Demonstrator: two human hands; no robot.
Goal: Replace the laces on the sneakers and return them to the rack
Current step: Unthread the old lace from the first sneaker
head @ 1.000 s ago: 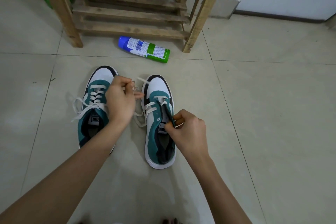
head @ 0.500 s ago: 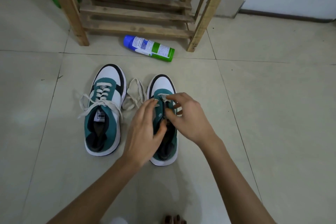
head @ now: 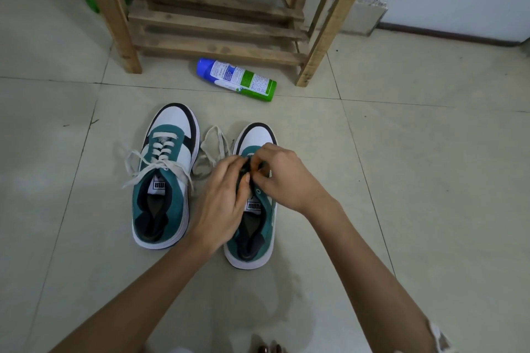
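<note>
Both forearms reach in from the near edge and meet over the right sneaker [head: 253, 238], which stands on the floor [head: 430, 180] with its toe pointing away. The left hand [head: 222, 203] lies back-up and angled right, its fingers [head: 229, 166] bent down and closed with the thumb on a dark lace [head: 244, 172] at the eyelets. The right hand [head: 286, 178] comes from the other side with the wrist bent inward, its fingers curled tight in a pinch on the same lace, tip to tip with the left ones. Just left of the fingers a loose white lace [head: 213, 146] lies in loops on the floor. Further left stands the left sneaker [head: 175, 195], laced in white and tied. Well beyond the fingers a can [head: 236, 79] lies on its side before the wooden rack [head: 218, 23].
</note>
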